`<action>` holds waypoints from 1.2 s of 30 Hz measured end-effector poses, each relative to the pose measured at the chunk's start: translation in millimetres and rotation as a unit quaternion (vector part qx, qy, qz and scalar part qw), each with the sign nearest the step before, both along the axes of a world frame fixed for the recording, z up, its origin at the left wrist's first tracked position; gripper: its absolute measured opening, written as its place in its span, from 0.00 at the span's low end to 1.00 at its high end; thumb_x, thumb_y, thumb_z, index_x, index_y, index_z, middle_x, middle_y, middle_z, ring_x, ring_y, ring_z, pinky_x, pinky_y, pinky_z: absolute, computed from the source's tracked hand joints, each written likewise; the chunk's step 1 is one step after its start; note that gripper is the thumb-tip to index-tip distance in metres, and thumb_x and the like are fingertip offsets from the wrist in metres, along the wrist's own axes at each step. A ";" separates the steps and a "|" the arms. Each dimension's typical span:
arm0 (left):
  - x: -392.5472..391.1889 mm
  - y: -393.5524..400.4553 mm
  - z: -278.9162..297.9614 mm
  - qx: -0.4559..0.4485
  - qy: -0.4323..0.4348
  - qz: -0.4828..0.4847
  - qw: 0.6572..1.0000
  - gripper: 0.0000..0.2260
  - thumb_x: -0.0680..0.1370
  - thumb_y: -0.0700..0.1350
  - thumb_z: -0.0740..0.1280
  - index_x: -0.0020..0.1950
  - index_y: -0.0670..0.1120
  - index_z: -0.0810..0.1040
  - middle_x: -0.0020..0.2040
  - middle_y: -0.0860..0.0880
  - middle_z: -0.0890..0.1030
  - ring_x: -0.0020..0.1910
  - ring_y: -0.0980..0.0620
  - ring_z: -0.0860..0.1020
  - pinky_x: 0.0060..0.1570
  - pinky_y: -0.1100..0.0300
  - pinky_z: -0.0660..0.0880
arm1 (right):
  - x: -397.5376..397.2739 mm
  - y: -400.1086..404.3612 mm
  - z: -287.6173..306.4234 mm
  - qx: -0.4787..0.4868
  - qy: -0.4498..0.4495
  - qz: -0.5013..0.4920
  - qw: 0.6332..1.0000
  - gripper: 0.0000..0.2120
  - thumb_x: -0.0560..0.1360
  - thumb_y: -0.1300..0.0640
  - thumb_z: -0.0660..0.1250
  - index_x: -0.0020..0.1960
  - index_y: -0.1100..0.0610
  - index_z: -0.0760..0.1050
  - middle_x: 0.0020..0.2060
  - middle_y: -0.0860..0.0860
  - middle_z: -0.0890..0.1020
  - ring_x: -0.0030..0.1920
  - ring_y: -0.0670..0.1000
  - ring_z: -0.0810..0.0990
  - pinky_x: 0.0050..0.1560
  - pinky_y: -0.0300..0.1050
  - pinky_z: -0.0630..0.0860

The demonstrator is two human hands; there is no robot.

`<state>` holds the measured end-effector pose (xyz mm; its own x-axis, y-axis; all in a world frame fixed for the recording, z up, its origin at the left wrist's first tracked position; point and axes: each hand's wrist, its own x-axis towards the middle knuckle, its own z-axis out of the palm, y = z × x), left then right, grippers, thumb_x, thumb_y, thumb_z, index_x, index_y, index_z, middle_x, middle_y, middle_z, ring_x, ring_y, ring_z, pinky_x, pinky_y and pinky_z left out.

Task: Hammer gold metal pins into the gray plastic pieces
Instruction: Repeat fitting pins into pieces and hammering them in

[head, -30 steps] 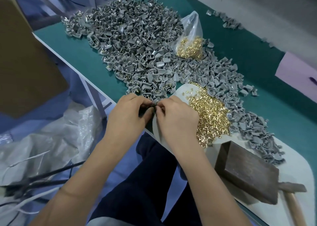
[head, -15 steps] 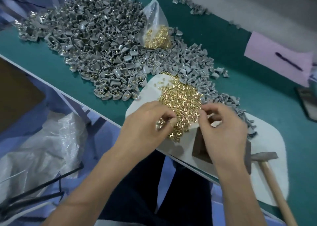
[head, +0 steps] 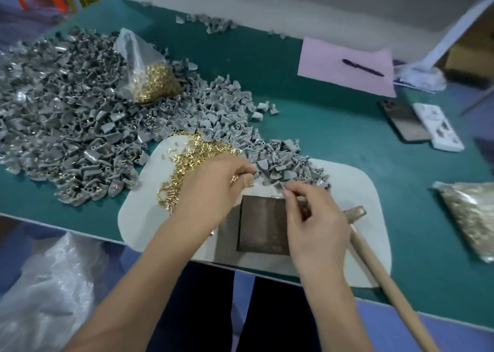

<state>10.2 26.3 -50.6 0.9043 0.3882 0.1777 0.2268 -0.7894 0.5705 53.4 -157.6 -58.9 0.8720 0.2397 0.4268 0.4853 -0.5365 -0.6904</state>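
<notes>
A big heap of gray plastic pieces [head: 69,127] covers the green table, trailing onto a white mat [head: 355,191]. Loose gold pins [head: 192,159] lie piled on the mat's left part. My left hand [head: 211,191] hovers over the pins, its curled fingers holding a few gold pins at the fingertips. My right hand [head: 312,218] pinches a gray plastic piece [head: 280,186] at the edge of the gray heap, just above a dark metal block [head: 264,228]. A wooden-handled hammer [head: 379,269] lies on the mat to the right of my right hand.
A clear bag of gold pins [head: 152,81] sits on the gray heap. Another bag [head: 470,215] lies at the right. A pink sheet with a pen [head: 347,65], a phone [head: 403,119] and a white tray [head: 438,130] are at the back right.
My hands parted from the table's front edge and moved right. The left went to the gold pins, the right to the gray pieces above the block. The view swung right.
</notes>
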 end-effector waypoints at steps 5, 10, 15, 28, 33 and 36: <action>22.7 5.4 1.3 0.066 0.051 -0.031 0.996 0.07 0.78 0.56 0.69 0.55 0.58 0.82 0.51 0.60 0.80 0.53 0.56 0.77 0.49 0.55 0.77 | 1.0 -1.3 -1.4 -0.023 -0.011 0.010 1.000 0.05 0.79 0.57 0.71 0.53 0.49 0.82 0.47 0.42 0.83 0.45 0.45 0.81 0.47 0.40 0.76; 32.4 -2.4 12.7 0.023 0.035 -0.128 0.991 0.07 0.77 0.57 0.70 0.53 0.60 0.83 0.48 0.62 0.80 0.49 0.60 0.77 0.51 0.55 0.77 | 1.1 -4.6 -3.4 0.062 -0.027 -0.024 0.997 0.04 0.81 0.60 0.68 0.54 0.56 0.80 0.48 0.47 0.81 0.49 0.46 0.80 0.52 0.38 0.75; 57.9 -10.2 25.9 0.083 0.119 -0.212 0.966 0.07 0.75 0.57 0.74 0.52 0.62 0.84 0.46 0.63 0.84 0.45 0.62 0.79 0.45 0.62 0.76 | 3.4 -5.7 -3.1 0.121 0.005 -0.068 0.990 0.06 0.82 0.58 0.63 0.54 0.55 0.78 0.47 0.48 0.81 0.48 0.50 0.80 0.51 0.44 0.75; 92.4 -18.1 35.7 0.111 0.217 -0.376 0.894 0.12 0.76 0.48 0.74 0.59 0.60 0.82 0.49 0.62 0.83 0.46 0.63 0.78 0.51 0.58 0.78 | 34.2 -57.1 4.8 0.182 0.191 -0.019 0.964 0.06 0.81 0.54 0.65 0.47 0.47 0.79 0.38 0.46 0.82 0.35 0.48 0.77 0.40 0.45 0.74; 91.2 -19.1 34.2 0.135 0.212 -0.392 0.885 0.15 0.77 0.47 0.72 0.61 0.63 0.80 0.49 0.62 0.79 0.41 0.69 0.72 0.43 0.64 0.71 | 31.1 -56.6 7.4 0.084 0.201 0.009 0.976 0.07 0.81 0.58 0.65 0.47 0.48 0.78 0.40 0.41 0.83 0.42 0.45 0.81 0.45 0.40 0.76; 90.4 -20.7 32.1 0.139 0.207 -0.380 0.891 0.14 0.78 0.47 0.71 0.60 0.64 0.80 0.49 0.62 0.79 0.43 0.64 0.74 0.43 0.62 0.71 | 29.0 -54.6 9.7 0.027 0.190 0.012 0.981 0.05 0.82 0.57 0.63 0.49 0.48 0.74 0.43 0.44 0.84 0.45 0.53 0.82 0.51 0.53 0.77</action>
